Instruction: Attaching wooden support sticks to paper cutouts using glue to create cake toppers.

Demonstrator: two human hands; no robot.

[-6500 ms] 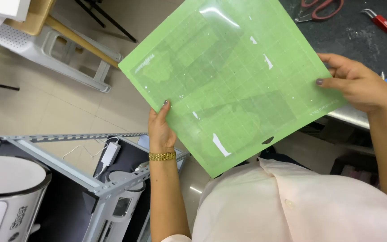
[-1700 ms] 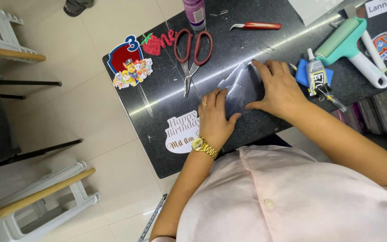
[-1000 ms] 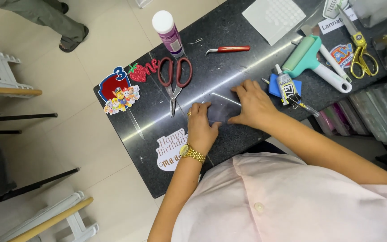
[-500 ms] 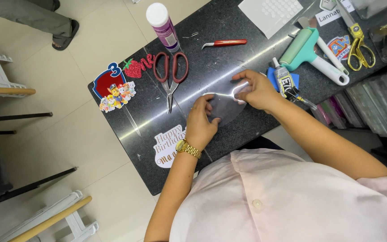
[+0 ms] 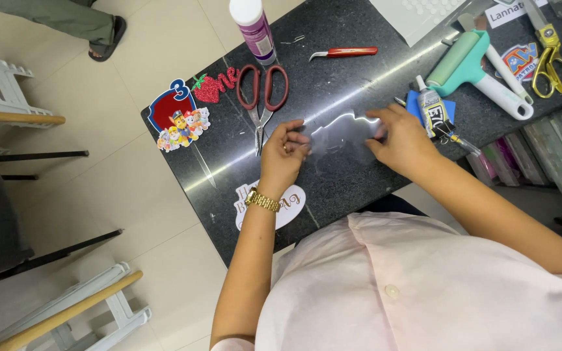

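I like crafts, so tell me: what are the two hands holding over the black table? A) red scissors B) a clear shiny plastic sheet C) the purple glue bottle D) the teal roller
B: the left hand and right hand pinch opposite edges of a clear shiny sheet, while the red scissors lie untouched on the black table.
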